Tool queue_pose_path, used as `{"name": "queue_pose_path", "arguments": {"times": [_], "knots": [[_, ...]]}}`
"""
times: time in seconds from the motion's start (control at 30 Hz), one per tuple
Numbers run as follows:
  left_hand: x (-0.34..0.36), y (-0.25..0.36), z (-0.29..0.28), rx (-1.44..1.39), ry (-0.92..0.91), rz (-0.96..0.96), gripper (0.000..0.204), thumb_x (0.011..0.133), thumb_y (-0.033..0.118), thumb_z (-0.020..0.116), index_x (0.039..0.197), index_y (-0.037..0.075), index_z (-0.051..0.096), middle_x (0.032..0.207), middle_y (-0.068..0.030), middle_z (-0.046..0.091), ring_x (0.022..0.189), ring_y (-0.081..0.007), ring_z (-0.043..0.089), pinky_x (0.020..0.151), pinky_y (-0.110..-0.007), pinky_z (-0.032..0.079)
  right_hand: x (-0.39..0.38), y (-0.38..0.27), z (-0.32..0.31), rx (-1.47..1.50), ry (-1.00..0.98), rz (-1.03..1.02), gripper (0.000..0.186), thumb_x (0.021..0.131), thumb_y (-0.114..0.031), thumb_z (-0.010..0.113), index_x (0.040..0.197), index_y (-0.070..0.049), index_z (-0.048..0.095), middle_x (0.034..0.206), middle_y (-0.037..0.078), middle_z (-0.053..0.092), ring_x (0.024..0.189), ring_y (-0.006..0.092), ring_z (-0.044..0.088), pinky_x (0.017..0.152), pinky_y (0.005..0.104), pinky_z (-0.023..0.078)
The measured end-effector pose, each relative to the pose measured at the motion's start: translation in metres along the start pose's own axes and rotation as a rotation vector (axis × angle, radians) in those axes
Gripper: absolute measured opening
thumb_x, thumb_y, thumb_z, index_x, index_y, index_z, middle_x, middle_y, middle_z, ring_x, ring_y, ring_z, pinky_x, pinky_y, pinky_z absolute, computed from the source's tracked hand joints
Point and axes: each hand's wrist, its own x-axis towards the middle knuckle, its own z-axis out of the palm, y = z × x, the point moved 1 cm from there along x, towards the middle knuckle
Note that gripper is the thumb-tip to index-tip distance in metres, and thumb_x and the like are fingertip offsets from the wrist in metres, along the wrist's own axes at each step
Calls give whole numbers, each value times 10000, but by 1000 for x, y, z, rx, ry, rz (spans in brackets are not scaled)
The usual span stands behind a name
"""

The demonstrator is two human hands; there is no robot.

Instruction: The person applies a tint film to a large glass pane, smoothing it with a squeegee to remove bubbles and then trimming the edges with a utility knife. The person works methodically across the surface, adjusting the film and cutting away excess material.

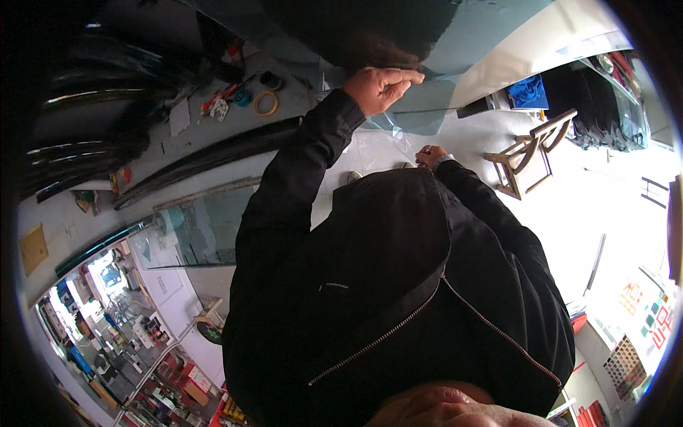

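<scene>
Half-closed left hand (382,89) touches translucent bluish sheet (432,107), twelve o'clock.
Right hand (431,156) curls at two; either's hold is unclear.

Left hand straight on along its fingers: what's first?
Likely the translucent bluish sheet, with the white panel beyond; depth at the left hand is unclear, so it might pass over the sheet.
</scene>
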Motion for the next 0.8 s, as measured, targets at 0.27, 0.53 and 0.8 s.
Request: {"name": "queue_pose_path", "arguments": {"times": [0.27,0.53,0.8], "knots": [[-33,-46,37,136,-148,-201,238,1034,214,619,1212,120,746,1218,-75,758,1111,-272,732,952,-373,587,-8,6,1,-54,14,60,222,942,-226,713,951,-5,729,850,83,774,696,154,714,661,312,571],[32,47,-39,-157,-42,-9,261,1076,236,593,1262,111,726,1283,-94,732,1216,-245,693,999,-377,578,-11,22,5,-41,-14,-7,254,950,-267,711,986,-17,735,863,70,778,688,147,700,625,313,556],[81,69,-3,-59,-64,98,296,1085,261,573,1337,161,691,1348,-67,704,1227,-257,687,1027,-364,562,-1,25,3,-15,4,2,252,948,-270,705,994,-23,732,867,64,775,712,150,712,633,309,557]]}}
